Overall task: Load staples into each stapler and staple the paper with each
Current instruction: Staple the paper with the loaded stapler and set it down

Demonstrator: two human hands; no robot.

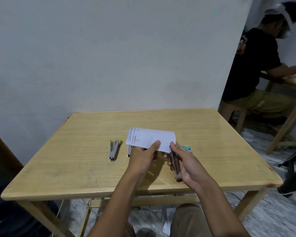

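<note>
My left hand (144, 155) pinches the near edge of a folded white paper (152, 138) and holds it above the wooden table (75, 168). A dark metal stapler (175, 165) is gripped in my right hand (186, 161), its front end at the paper's right corner. A grey stapler with yellow trim (114, 149) lies on the table to the left, its top hinged open. Another grey stapler (129, 150) lies mostly hidden behind my left hand and the paper. A small green staple box (187, 148) rests just beyond my right hand.
A white wall stands behind the table. At the right, another person (256, 65) sits on a stool at a second wooden table (294, 82). A dark object (292, 177) lies on the floor at the right. Papers lie on the floor under my table.
</note>
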